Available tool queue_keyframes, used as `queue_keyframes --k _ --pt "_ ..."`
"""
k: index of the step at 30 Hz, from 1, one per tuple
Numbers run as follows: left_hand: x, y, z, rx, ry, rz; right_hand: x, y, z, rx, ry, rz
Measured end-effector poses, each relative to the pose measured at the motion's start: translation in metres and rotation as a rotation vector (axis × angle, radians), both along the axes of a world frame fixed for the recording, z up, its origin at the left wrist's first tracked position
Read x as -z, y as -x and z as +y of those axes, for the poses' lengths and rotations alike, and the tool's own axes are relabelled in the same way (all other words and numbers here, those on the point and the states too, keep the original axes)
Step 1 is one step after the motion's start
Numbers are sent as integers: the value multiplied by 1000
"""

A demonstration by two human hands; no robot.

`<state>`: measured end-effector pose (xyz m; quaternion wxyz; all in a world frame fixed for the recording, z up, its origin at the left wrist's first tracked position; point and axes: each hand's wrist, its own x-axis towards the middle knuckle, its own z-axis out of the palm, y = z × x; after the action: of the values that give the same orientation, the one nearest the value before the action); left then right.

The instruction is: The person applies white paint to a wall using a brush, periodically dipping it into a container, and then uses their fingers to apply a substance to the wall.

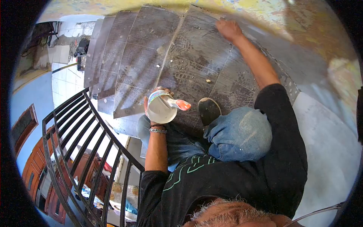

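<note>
On the dark grey tiled stair tread [196, 64], crouches with one blue-jeaned knee [242, 132] raised and a black round-toed shoe [208, 109] planted flat on the tile. Grips a white round plastic cup [160, 111] with the left hand [153, 101], fingers wrapped tight around its wall, mouth of the cup tipped toward the camera. Carries in that cup a tool with an orange handle [180, 104], which sticks out over the rim toward the shoe; cannot tell what the tool's other end is. Wears a beaded metal bracelet [157, 130] on the left wrist. Reaches far forward with the right hand [228, 29], well apart from the left, and presses it palm down on the tread just beside the yellow stained wall [264, 11]; cannot tell whether its fingers close on anything, since that hand is blurred. Holds the cup between the black curved iron railing [87, 128] and the shoe, above the tread and near the knee.
</note>
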<state>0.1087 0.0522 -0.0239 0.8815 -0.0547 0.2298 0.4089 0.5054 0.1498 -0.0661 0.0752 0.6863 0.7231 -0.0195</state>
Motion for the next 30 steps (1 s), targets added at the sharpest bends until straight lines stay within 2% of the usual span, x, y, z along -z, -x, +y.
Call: queue_keyframes --k 1,2,4,5,7,8,10,11,13,15,16,19,22,24,25,27,29,30 --pt "0 1 1 0 0 -5 -13 8 -10 -60 121 -23" --pt "-2 1 0 8 35 -15 -16 12 -20 -58 123 -27" --pt "-3 0 1 22 67 -30 -21 19 -35 133 144 148" --pt "-2 -1 1 23 51 -29 -25 23 -35 136 142 145" --pt "0 0 -1 31 37 -24 -30 31 -35 568 -23 401" --pt "3 2 -2 27 71 20 -25 30 -35 573 -25 404" --pt "4 4 -4 23 102 63 -14 26 -30 381 -323 278" --pt "4 5 -4 -3 129 87 -12 22 -25 381 -326 278" --pt "0 3 -3 -29 156 112 -10 16 -17 313 -58 37" --pt "-7 -1 0 29 21 -65 -10 15 -11 314 -4 1" --pt "-6 -1 -1 25 23 -67 -10 15 -9 312 52 -35" --pt "-2 2 0 46 5 -36 -5 12 -11 244 -46 -20" --pt "-7 0 0 32 98 88 -2 5 0 121 -66 -26" --pt "-20 -6 5 -173 533 -117 0 6 8 106 -52 -55" --pt "-17 -4 4 -169 535 -114 1 6 11 84 -43 -90" --pt "-6 -1 0 19 42 62 8 9 12 113 -26 -142" --pt "-2 1 0 19 25 37 4 13 11 138 -11 -190" --pt "0 2 1 21 8 14 1 14 7 197 72 -108"
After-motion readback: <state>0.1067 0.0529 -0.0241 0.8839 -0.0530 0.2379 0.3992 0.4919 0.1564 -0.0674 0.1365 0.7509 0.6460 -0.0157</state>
